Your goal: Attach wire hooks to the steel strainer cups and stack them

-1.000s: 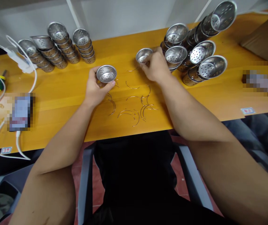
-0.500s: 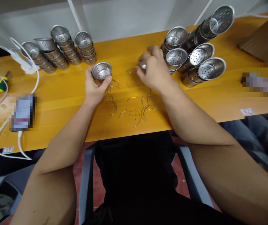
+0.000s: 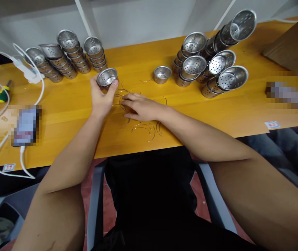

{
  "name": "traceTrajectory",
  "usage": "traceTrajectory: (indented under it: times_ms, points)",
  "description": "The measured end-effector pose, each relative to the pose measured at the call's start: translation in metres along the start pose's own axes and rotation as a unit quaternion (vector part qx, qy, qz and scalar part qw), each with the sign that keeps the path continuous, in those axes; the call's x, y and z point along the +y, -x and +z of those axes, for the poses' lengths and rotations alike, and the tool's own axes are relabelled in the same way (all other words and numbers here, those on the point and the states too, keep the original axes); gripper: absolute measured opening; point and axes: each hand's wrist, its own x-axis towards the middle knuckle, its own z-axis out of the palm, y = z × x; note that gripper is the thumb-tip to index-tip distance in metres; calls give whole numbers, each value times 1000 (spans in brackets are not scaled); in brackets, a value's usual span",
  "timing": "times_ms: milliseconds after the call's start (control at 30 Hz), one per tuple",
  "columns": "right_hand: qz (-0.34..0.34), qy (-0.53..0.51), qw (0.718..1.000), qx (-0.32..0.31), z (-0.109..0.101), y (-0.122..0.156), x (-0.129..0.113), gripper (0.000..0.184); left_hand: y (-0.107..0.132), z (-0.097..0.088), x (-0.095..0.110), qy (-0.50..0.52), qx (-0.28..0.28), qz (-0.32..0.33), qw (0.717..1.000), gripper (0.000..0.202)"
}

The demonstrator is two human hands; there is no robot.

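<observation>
My left hand [image 3: 101, 98] is closed around a small perforated metal cup [image 3: 107, 77], its mouth turned up, thumb at the rim. To the right, my right hand [image 3: 143, 106] is open, fingers stretched leftward low over thin curved wires [image 3: 141, 127] scattered on the table. Its palm and fingers cover some of those wires. Another perforated metal cup [image 3: 162, 75] stands upright by itself beyond my right hand, apart from both hands. One curved wire [image 3: 147, 81] lies beside that cup.
Stacked perforated cups [image 3: 93, 52] stand at the back left; more stacks [image 3: 194, 66] and tilted taller ones [image 3: 232, 78] stand at the right. A phone [image 3: 26, 125] with a white cable and a screwdriver [image 3: 2, 94] lie left. A cardboard box [image 3: 290, 48] is far right.
My right hand has let go of the cup at the right and moved left and nearer to me, over the wires. My left hand has shifted slightly left with its cup.
</observation>
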Motion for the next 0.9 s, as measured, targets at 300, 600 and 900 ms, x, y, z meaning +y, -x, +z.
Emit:
traceTrajectory:
  times_ms: [300,600,900]
  points:
    - [73,15,997,12,-21,3,9,31,7,4,12,-18,-11,4,1000,99]
    - [117,28,993,8,-32,5,-8,24,6,4,0,-14,-32,12,999,96]
    - [95,10,995,15,-37,9,-14,21,9,5,9,-18,-65,25,997,101]
